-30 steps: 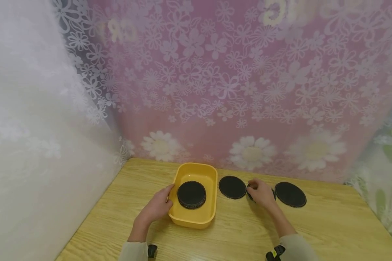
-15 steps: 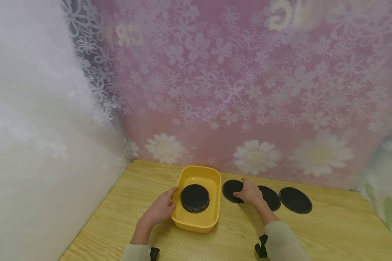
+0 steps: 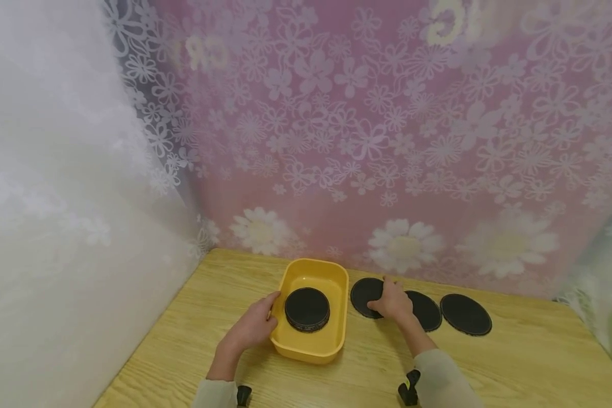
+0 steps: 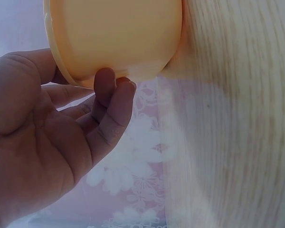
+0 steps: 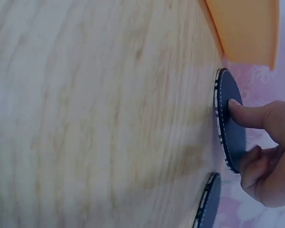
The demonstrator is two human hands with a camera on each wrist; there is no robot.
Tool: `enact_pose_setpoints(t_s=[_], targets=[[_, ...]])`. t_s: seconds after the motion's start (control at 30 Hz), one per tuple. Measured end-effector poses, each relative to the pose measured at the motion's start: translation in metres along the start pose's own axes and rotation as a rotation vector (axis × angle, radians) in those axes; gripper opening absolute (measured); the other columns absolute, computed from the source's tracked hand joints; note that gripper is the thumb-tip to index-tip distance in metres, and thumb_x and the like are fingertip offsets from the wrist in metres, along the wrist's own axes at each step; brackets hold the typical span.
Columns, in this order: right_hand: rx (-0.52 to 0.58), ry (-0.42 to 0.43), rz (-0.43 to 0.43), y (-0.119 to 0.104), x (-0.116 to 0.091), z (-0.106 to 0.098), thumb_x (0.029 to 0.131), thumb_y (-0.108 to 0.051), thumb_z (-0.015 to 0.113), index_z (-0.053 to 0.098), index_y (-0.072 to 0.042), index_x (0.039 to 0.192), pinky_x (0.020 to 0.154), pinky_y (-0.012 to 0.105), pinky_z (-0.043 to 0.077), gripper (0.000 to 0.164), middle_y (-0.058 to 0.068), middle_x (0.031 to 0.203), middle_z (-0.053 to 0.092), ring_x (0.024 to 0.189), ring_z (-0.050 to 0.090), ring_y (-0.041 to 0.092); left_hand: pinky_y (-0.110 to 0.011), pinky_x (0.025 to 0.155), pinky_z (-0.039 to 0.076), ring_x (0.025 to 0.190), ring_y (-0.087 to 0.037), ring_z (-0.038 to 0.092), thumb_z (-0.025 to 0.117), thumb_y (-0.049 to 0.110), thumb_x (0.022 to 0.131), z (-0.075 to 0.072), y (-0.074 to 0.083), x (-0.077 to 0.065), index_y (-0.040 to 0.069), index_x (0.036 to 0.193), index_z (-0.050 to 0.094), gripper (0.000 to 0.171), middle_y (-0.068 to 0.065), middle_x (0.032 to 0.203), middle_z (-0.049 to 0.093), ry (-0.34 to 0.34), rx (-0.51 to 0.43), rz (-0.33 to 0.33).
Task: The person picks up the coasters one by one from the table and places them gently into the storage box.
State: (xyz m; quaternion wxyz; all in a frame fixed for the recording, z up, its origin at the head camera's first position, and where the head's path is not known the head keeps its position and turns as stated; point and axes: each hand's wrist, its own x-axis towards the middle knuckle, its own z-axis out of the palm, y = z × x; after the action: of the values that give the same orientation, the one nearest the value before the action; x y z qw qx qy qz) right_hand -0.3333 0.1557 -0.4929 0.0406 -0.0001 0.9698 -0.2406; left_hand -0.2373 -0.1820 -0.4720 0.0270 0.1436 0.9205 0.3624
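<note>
A yellow plastic tub sits on the table, holding a short stack of round black coasters with stitched edges. My left hand grips the tub's left side; in the left wrist view its fingers curl against the outer wall near the rim. Right of the tub lies a flat black coaster, partly covered by my right hand. In the right wrist view that coaster has my thumb on its top face and the other fingers curled at its edge; their contact underneath is hidden.
Two more black coasters lie farther right in the row, a middle one and a far one. The wood-grain table meets a pink flowered backdrop behind and a pale sheet at left.
My right hand has moved left from the middle coaster to the one nearest the tub, and has stayed there for the last half second. The left hand keeps its grip on the tub.
</note>
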Motion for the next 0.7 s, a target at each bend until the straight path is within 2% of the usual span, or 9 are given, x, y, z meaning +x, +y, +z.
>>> enact_pose_setpoints(t_s=[0.17,0.3,0.43,0.53,0.63,0.7], targets=[[-0.019,0.088,-0.027,-0.005,-0.007,-0.005,0.079,-0.028,0.083,0.029,0.001,0.152,0.052,0.038,0.043,0.095,0.038,0.144,0.027,0.067,0.056,0.031,-0.043,0.082,0.042,0.103,-0.027,0.053,0.051,-0.002,0.094,0.001,0.001,0.000,-0.007,0.149,0.036,0.057,-0.028,0.142,0.048,-0.004,-0.003,-0.013],[-0.039,0.111,-0.018,-0.006,-0.012,-0.007,0.081,-0.028,0.082,0.029,-0.003,0.153,0.048,0.036,0.039,0.093,0.035,0.142,0.029,0.057,0.051,0.026,-0.043,0.082,0.042,0.103,-0.027,0.053,0.051,-0.002,0.094,0.001,0.003,0.000,-0.007,0.149,0.036,0.057,-0.027,0.143,0.048,-0.007,-0.007,-0.015],[-0.034,0.122,-0.035,-0.003,-0.018,-0.013,0.089,-0.026,0.075,0.035,-0.006,0.151,0.048,0.035,0.037,0.077,0.033,0.141,0.031,0.053,0.049,0.025,-0.045,0.086,0.044,0.115,-0.031,0.055,0.050,-0.001,0.095,0.002,0.002,-0.001,-0.007,0.149,0.036,0.057,-0.027,0.144,0.047,-0.003,-0.004,-0.019],[-0.012,0.124,-0.065,0.002,-0.023,-0.019,0.093,-0.024,0.070,0.042,-0.005,0.145,0.051,0.036,0.037,0.062,0.031,0.141,0.036,0.056,0.048,0.025,-0.049,0.094,0.045,0.127,-0.035,0.051,0.050,-0.001,0.094,0.002,0.001,-0.001,-0.006,0.149,0.037,0.056,-0.027,0.144,0.047,0.005,0.001,-0.020],[0.012,0.099,-0.094,0.009,-0.027,-0.025,0.096,-0.022,0.065,0.043,-0.004,0.139,0.051,0.035,0.036,0.051,0.027,0.135,0.049,0.057,0.048,0.023,-0.051,0.098,0.044,0.130,-0.037,0.049,0.050,-0.002,0.094,0.002,0.001,0.000,-0.006,0.149,0.037,0.057,-0.027,0.145,0.047,0.007,-0.008,-0.020],[0.028,0.079,-0.117,0.013,-0.030,-0.029,0.098,-0.020,0.062,0.042,-0.003,0.135,0.049,0.034,0.035,0.045,0.023,0.123,0.059,0.055,0.047,0.022,-0.052,0.099,0.044,0.131,-0.038,0.048,0.050,-0.002,0.094,0.002,0.001,-0.001,-0.006,0.149,0.037,0.057,-0.026,0.145,0.047,0.006,-0.014,-0.023]])
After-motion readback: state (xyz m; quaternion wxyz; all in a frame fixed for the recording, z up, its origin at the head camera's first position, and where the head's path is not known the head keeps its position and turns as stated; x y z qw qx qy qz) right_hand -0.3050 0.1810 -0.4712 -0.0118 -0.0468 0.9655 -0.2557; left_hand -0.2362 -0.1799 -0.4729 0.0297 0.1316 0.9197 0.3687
